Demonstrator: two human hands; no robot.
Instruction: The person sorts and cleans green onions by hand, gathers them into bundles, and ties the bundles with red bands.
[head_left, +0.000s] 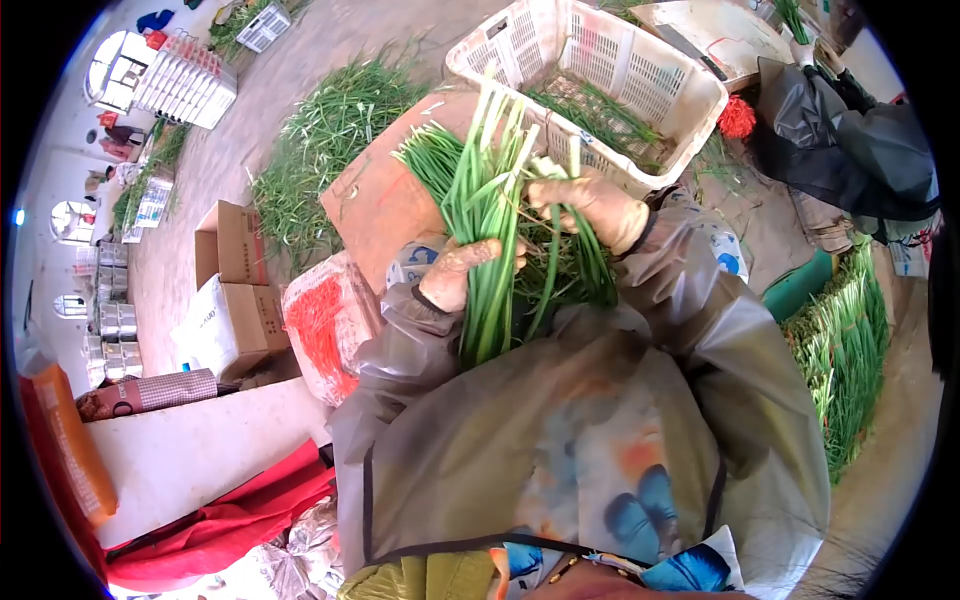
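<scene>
My left hand (462, 275), in a soiled glove, is wrapped around a bunch of long green chives (485, 200) held upright over my lap, pale ends up. Close beside it, my right hand (592, 208), also gloved, is closed on a few chive stalks (574, 160) that stick out above and below the fingers. More chives (432, 160) lie on a brown board (372, 205) just beyond the left hand. Loose darker leaves (565, 275) hang below the right hand, against my plastic apron (540, 400).
A white plastic crate (640, 60) with loose greens stands ahead. Cut greens (330, 140) are heaped on the floor, left of the board. Red ties (318, 325) lie on a package at left, near a cardboard box (250, 310). Bundled chives (845, 350) stand at right; another person's dark apron (830, 140) is beyond.
</scene>
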